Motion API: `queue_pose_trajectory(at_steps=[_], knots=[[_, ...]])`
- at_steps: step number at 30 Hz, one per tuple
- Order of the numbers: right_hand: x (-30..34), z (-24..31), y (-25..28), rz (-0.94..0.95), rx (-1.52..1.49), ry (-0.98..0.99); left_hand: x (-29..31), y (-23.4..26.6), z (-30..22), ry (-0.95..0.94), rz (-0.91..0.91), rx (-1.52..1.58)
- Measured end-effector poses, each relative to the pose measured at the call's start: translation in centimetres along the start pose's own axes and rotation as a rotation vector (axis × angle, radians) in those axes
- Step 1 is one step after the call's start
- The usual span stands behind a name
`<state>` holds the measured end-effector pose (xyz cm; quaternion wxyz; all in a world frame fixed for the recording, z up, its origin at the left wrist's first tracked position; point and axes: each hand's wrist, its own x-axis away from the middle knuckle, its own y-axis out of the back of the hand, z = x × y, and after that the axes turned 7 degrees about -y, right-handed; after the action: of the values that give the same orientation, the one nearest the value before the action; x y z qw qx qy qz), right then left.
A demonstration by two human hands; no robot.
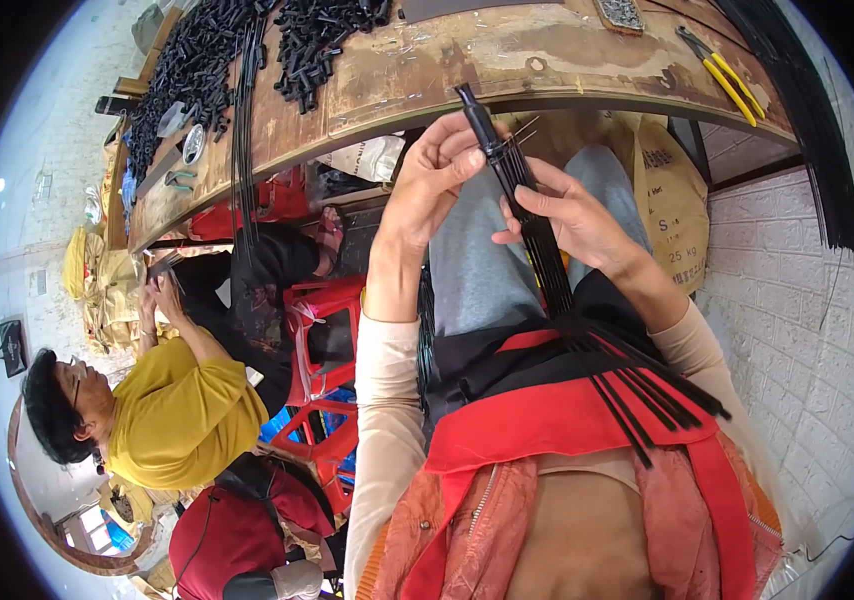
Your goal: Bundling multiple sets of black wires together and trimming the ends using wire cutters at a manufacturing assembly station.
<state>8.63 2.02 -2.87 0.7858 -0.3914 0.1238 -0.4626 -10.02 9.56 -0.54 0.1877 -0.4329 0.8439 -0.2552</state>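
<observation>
In front of my lap I hold what looks like a folded black umbrella frame (pixel 537 245), tilted, with its narrow tubular tip pointing up and away. My left hand (pixel 430 180) grips the tube (pixel 482 122) near its collar, thumb and fingers closed round it. Just below the collar, my right hand (pixel 577 215) is closed on the bundled ribs, the thumb lying across them. Toward my waist the ribs fan out over my red and black apron (pixel 547 420). A few thin rod ends stick out between my hands, beside the collar.
Beyond my hands runs a worn wooden table (pixel 427 75) with heaps of black tubular parts (pixel 187 75), bundled black rods (pixel 797 110) and yellow-handled pliers (pixel 727 78). A co-worker in a yellow top (pixel 177 415) sits at left near red stools (pixel 322 320). A sack (pixel 672 205) stands at right.
</observation>
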Motion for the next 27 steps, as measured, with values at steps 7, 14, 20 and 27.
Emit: queue_pose_trajectory(at_steps=[7,14,20,27], knots=[[-0.6,-0.3,-1.3,-0.003,0.115,0.243,2.3,-2.9,-0.7,-0.169,-0.247,-0.483],[0.1,-0.6,-2.4,-0.081,0.154,0.339,2.8,-2.7,-0.7,-0.185,-0.15,-0.2],[-0.5,0.0,-1.6,-0.19,0.269,0.392,1.9,-4.4,-2.4,-0.121,-0.096,-0.278],[-1.7,0.4,-0.1,-0.086,0.217,0.392,0.5,-2.9,-1.6,-0.109,-0.093,-0.236]])
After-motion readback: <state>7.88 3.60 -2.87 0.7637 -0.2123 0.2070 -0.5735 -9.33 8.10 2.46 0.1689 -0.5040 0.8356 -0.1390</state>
